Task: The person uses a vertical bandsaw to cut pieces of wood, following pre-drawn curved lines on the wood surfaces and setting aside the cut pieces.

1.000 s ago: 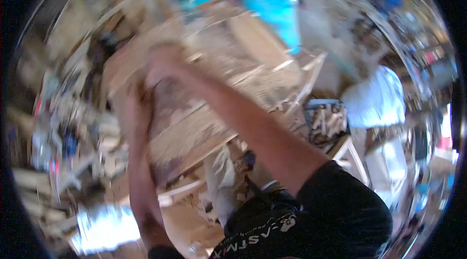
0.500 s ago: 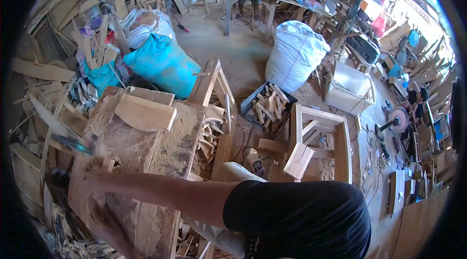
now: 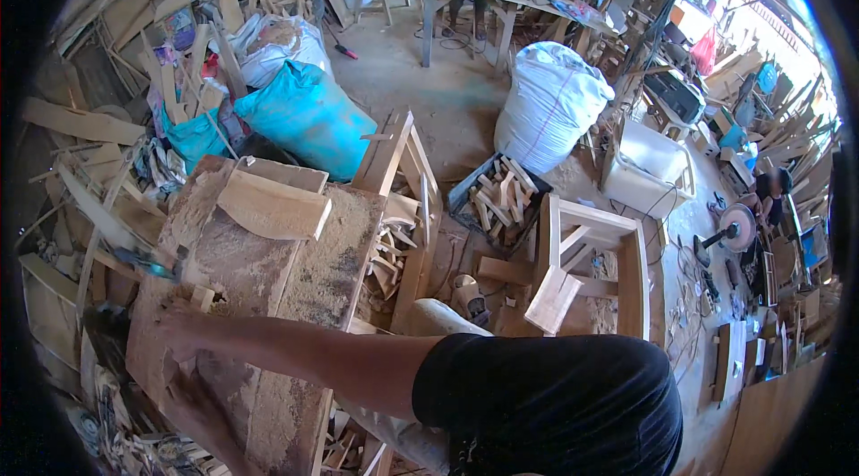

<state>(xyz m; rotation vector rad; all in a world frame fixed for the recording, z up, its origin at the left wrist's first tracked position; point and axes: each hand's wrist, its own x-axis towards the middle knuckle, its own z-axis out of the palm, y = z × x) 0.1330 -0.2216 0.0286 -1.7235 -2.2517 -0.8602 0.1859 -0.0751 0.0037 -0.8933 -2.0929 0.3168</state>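
Note:
My right arm reaches across to the left over a sawdust-covered wooden workbench (image 3: 242,275). At the bench's left end, my right hand (image 3: 182,335) is bent down behind its wrist, its fingers mostly hidden. Just beyond it sits a small wood block (image 3: 202,299). My left hand (image 3: 192,394) is close below the right one, dark and blurred, so its grip does not show. Past the bench's left edge there is a metal tool with a bluish part (image 3: 150,265), of a kind I cannot make out. A curved wooden board (image 3: 273,205) rests on the bench's far part.
Wood offcuts fill a dark crate (image 3: 501,199) and lie beside the bench. A wooden frame (image 3: 633,270) stands to the right. Beyond are a turquoise sack (image 3: 304,118), a white sack (image 3: 553,105) and a white bin (image 3: 644,167). Two other people are farther off, one near a fan (image 3: 735,227).
The whole view has shifted slightly, moving the bench and sacks a little rightward in the picture. My hands stay close together at the bench's left end.

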